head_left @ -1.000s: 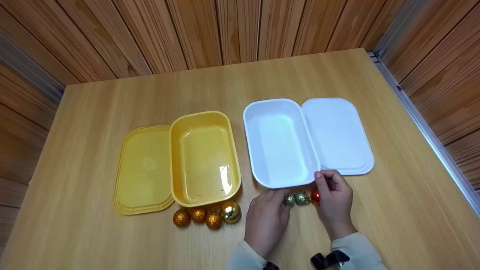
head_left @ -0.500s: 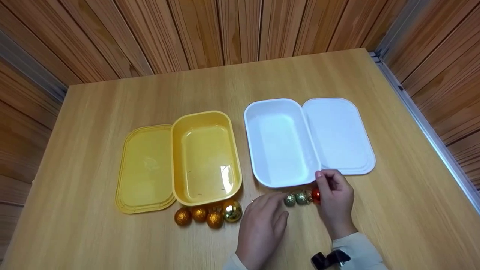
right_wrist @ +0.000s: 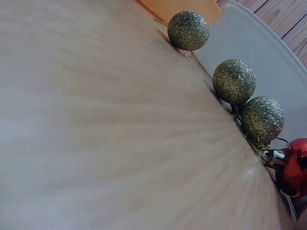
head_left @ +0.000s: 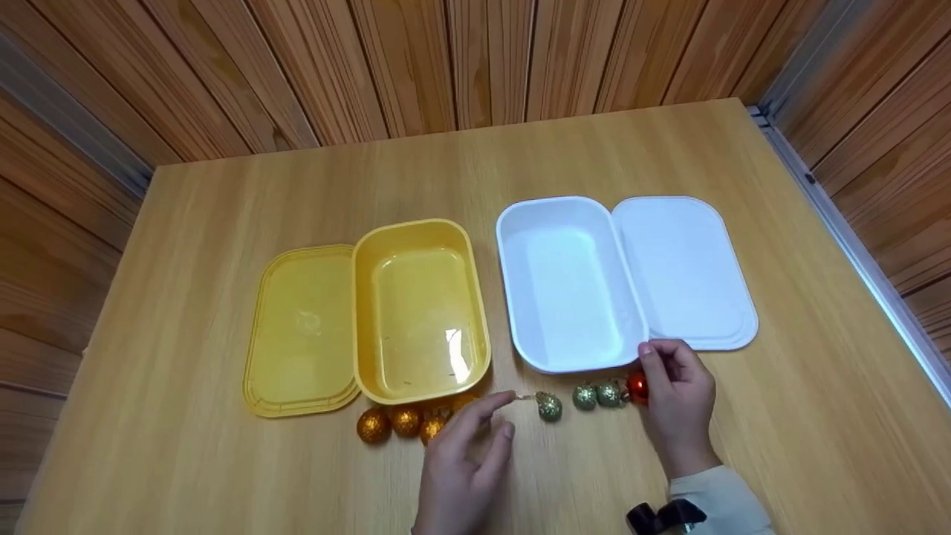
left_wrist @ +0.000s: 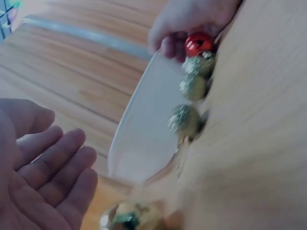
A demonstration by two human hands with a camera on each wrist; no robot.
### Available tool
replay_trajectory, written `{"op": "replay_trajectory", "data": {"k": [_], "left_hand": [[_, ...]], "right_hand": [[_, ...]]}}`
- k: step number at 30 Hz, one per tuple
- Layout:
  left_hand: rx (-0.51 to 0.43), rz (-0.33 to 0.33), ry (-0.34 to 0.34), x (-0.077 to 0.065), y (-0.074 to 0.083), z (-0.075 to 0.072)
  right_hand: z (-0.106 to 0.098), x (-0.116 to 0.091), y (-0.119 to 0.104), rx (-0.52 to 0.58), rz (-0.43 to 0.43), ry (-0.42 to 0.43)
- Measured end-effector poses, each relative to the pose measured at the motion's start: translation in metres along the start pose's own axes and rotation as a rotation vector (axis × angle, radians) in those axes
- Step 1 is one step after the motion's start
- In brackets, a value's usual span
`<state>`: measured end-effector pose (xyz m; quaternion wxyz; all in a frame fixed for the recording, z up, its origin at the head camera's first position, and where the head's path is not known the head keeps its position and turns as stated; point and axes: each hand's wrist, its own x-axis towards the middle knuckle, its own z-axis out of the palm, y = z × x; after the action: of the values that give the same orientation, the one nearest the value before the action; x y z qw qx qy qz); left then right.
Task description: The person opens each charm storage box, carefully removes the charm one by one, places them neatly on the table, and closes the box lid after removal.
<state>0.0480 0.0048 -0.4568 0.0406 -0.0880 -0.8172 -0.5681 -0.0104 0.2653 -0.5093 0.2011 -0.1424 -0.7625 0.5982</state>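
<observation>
My left hand (head_left: 461, 464) is open beside the yellow container's near right corner, palm and loosely bent fingers free in the left wrist view. Its index fingertip lies close to the string of a green glitter bauble (head_left: 549, 407); whether they touch I cannot tell. With thumb and curled fingers, my right hand (head_left: 680, 409) pinches the near right corner of the white container (head_left: 576, 290). Against that hand sits a shiny red bauble (head_left: 637, 387), beside two more green baubles (right_wrist: 233, 81). Several orange glitter baubles (head_left: 374, 426) line the yellow container's front; a gold bauble (left_wrist: 132, 220) is mostly hidden in the head view.
The yellow container (head_left: 420, 319) stands open, with its yellow lid (head_left: 304, 327) on the left. A white lid (head_left: 687, 275) lies right of the white container. Wooden panels (head_left: 416, 67) border the table (head_left: 438, 178) behind and at the sides.
My left hand has moved left and toward me, partly covering the orange and gold baubles. A third green bauble now shows apart from the other two. The right hand stays at the corner.
</observation>
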Motion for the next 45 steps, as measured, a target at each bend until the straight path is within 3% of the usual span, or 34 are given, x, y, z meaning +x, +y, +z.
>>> {"op": "replay_trajectory", "data": {"k": [4, 11, 15, 19, 25, 28, 34, 40, 42, 45], "left_hand": [[-0.024, -0.052, 0.079, 0.0, -0.001, -0.015], [-0.037, 0.024, 0.261, -0.005, -0.012, -0.045], [-0.043, 0.004, 0.348, -0.012, -0.021, -0.061], [0.011, -0.126, 0.444, -0.015, -0.03, -0.079], [0.106, -0.385, 0.561, -0.01, -0.047, -0.112], [0.089, -0.506, 0.618, -0.007, -0.063, -0.131], [-0.039, -0.734, 0.718, -0.003, -0.099, -0.164], [-0.165, -0.85, 0.717, -0.001, -0.122, -0.196], [-0.172, -0.883, 0.697, 0.002, -0.125, -0.205], [-0.111, -0.95, 0.662, 0.007, -0.129, -0.215]], "right_hand": [[-0.001, -0.001, 0.001, -0.008, 0.024, -0.002], [0.002, -0.003, 0.002, 0.011, 0.031, 0.0], [0.003, -0.003, 0.003, 0.05, 0.038, 0.017], [0.004, -0.003, 0.003, 0.072, 0.05, 0.02], [0.002, -0.003, 0.003, 0.035, 0.093, 0.017], [0.001, -0.002, 0.004, 0.012, 0.109, 0.031], [0.0, 0.0, 0.003, -0.02, 0.086, 0.039], [0.0, 0.002, 0.001, -0.018, 0.072, 0.019], [0.001, 0.002, 0.001, 0.014, 0.081, 0.015], [0.002, 0.002, -0.001, 0.053, 0.082, 0.023]]}}
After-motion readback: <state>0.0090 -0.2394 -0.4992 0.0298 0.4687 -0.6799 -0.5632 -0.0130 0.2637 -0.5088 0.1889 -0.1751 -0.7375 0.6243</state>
